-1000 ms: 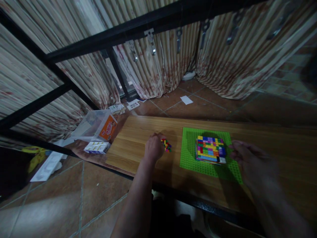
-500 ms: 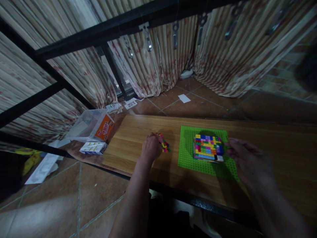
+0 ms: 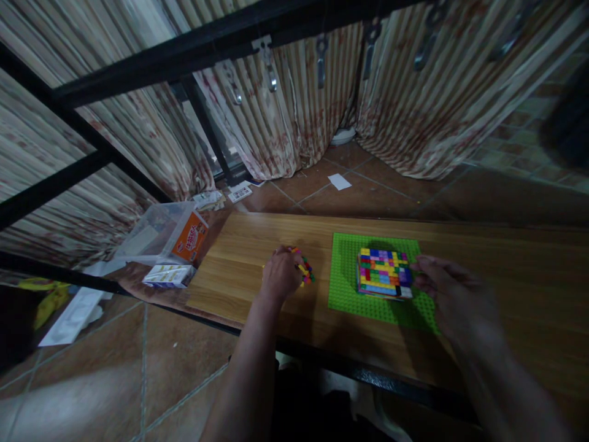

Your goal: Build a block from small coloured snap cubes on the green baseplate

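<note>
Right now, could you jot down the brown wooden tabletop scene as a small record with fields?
Surface: brown wooden tabletop
Base: flat green studded plate
On base: rectangular multicoloured toy-brick block
Bare left hand: at small loose multicoloured bricks; grip hidden
Bare right hand: right of the block; holding unclear
Beyond tabletop's left end: clear plastic box, orange label

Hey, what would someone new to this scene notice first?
The multicolored block build on its bright green baseplate, near the right hand, likely stands out first. Next is the small cluster of loose bricks by the left hand on the wooden table. The orange label on the clear bin past the table's left end also catches attention.
</note>
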A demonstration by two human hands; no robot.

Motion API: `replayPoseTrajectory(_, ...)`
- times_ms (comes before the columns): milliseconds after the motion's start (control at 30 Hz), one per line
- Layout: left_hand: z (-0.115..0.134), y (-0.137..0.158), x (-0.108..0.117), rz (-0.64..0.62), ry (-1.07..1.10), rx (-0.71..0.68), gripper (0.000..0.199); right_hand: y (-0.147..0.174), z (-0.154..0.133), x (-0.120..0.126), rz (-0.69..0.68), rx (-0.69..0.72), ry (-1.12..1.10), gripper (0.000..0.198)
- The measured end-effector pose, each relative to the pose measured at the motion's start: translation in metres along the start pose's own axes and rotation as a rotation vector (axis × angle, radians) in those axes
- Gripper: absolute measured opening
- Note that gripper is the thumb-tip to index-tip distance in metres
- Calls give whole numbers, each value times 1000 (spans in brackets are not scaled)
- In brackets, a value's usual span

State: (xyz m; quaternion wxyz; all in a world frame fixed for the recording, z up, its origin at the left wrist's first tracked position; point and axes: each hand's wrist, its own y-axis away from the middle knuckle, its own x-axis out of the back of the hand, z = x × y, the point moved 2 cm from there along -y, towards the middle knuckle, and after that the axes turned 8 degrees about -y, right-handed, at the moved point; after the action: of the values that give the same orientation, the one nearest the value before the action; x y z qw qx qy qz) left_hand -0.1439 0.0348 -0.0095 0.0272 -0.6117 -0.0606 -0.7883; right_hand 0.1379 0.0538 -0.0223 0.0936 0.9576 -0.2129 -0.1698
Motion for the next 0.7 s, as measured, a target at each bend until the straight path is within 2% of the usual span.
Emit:
replayPoseTrajectory(233, -1, -3, -2, 52, 22, -25, 13, -1, -1, -4, 4, 13, 8, 20)
replayPoseTrajectory(300, 1, -3, 2, 69, 30, -53, 12, 0, -4, -4, 37, 77, 44, 21)
replayPoseTrajectory(400, 7, 1, 10, 124, 165, -93, 10, 12, -12, -7, 82, 386, 197, 17)
replayPoseTrajectory(467, 16, 5, 15, 123, 407, -135, 9, 28, -15, -12, 46, 630, 274, 15)
replayPoseTrajectory(533, 29, 10, 16, 63, 717, -176, 11, 45, -12, -24, -146, 679, 306, 12)
replayPoseTrajectory(633, 51, 17, 14, -44, 1071, -205, 17, 62, -3, -43, -482, 560, 276, 19)
replayPoseTrajectory(700, 63, 21, 13, -92, 1160, -229, 19, 63, 1, -50, -552, 496, 219, 22)
